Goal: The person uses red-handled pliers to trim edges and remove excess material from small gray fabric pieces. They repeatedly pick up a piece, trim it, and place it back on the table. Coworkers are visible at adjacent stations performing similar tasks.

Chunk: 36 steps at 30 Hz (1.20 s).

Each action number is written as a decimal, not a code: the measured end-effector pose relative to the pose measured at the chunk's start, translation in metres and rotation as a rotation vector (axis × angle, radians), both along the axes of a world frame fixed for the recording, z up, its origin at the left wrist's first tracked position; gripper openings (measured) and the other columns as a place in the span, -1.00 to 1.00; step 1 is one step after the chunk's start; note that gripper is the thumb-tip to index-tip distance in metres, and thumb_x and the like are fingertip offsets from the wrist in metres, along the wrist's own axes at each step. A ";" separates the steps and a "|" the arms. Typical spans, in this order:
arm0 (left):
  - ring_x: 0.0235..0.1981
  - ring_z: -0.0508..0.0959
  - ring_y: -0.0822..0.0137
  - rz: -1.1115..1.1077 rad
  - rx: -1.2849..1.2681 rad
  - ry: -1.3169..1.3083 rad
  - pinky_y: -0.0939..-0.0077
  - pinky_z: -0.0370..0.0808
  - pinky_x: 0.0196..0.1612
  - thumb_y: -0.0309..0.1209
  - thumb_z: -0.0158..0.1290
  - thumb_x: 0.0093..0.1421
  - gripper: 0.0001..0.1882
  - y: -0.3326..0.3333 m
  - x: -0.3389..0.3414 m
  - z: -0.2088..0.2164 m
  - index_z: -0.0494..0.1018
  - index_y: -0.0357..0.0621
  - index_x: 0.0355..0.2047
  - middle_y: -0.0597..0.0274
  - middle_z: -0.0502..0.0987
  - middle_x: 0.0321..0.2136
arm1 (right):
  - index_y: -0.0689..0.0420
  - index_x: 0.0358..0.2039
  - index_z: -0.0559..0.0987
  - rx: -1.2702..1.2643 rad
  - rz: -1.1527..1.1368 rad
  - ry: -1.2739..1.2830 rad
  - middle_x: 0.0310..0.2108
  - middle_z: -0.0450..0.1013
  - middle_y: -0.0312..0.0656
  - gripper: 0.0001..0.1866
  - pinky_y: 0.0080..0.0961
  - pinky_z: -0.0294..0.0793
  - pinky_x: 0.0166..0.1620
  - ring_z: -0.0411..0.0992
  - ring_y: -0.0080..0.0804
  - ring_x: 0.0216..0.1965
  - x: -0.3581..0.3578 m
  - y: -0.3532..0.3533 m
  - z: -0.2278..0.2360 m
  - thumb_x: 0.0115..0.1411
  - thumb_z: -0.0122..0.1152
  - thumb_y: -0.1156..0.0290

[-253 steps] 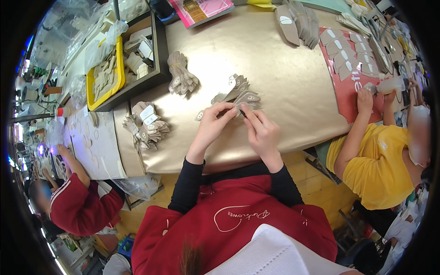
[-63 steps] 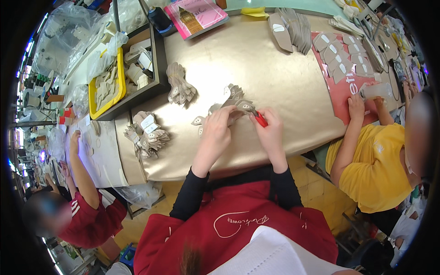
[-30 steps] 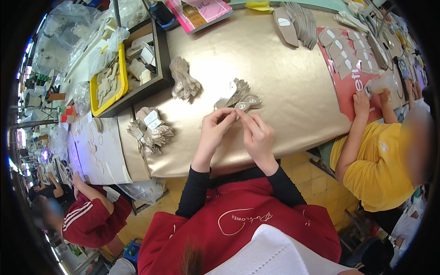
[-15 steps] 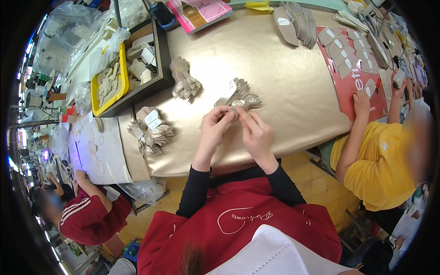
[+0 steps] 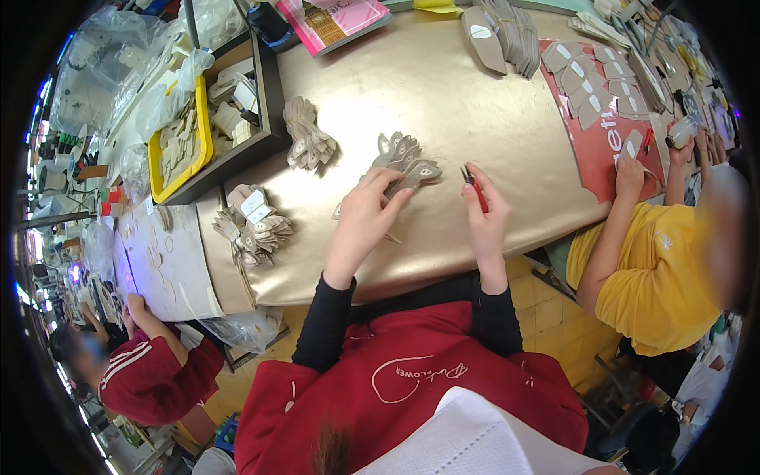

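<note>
In my right hand (image 5: 488, 214) is a pair of small red-handled thread snips (image 5: 475, 188), held with the dark blades up, just above the table. My left hand (image 5: 366, 212), fingers curled and thumb bent in, is closed on the near end of a fanned bundle of grey-beige cut pieces (image 5: 408, 158). These flat pieces have small holes near their tips. The hand covers part of the bundle, and a thin end sticks out below the palm. A few centimetres of tabletop separate the snips from the bundle.
Two more tied bundles, one upper (image 5: 307, 136) and one lower (image 5: 255, 226), lie left. Beyond stands a dark box (image 5: 273, 95) with a yellow tray (image 5: 207, 146). A pink book (image 5: 336, 24) lies at the back. At right, a person in yellow (image 5: 633, 277) works beside a red sheet (image 5: 590, 162).
My hands have parted. The right has moved right and now shows the red snips upright; the left has shifted slightly left and lies over the bundle's near end.
</note>
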<state>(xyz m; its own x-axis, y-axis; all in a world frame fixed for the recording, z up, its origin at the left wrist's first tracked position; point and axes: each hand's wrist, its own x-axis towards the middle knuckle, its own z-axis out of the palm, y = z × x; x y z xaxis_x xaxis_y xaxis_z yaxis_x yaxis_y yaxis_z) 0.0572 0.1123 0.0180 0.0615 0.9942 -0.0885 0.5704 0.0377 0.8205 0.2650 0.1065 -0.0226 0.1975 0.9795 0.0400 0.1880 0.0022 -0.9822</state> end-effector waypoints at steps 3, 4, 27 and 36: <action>-0.34 0.61 0.05 0.034 0.149 0.211 0.23 0.55 -0.24 -0.35 0.21 0.22 -0.71 0.002 0.018 -0.005 0.56 -0.21 -0.08 0.10 0.59 -0.18 | 0.21 0.08 0.61 0.012 0.040 -0.035 -0.27 0.58 -0.20 -0.68 -0.62 0.47 -0.20 0.47 -0.59 -0.31 -0.009 -0.002 0.007 0.32 0.23 0.49; -0.32 0.60 0.02 0.031 0.205 0.280 0.20 0.54 -0.22 -0.37 0.21 0.22 -0.71 0.002 0.022 -0.008 0.56 -0.20 -0.07 0.08 0.59 -0.20 | 0.20 0.07 0.62 0.014 0.051 -0.056 -0.29 0.58 -0.19 -0.68 -0.61 0.48 -0.21 0.48 -0.57 -0.32 -0.011 -0.003 0.010 0.31 0.24 0.49; -0.48 0.43 0.45 0.227 -0.010 -0.201 0.52 0.43 -0.40 -0.46 0.28 0.17 -0.77 -0.011 0.011 -0.027 0.57 -0.27 -0.18 0.28 0.50 -0.44 | 0.12 0.03 0.64 0.188 0.183 -0.189 -0.26 0.59 -0.15 -0.67 -0.46 0.56 -0.26 0.60 -0.27 -0.31 -0.030 -0.019 0.012 0.23 0.30 0.50; -0.29 0.56 0.59 0.246 -0.235 -0.686 0.70 0.49 -0.26 -0.40 0.18 0.34 -0.79 -0.014 -0.006 -0.026 0.61 -0.27 -0.11 0.33 0.64 -0.31 | 0.06 0.06 0.66 0.366 0.224 -0.383 -0.37 0.54 -0.21 -0.62 -0.47 0.45 -0.43 0.49 -0.35 -0.50 -0.048 -0.010 0.008 0.21 0.29 0.54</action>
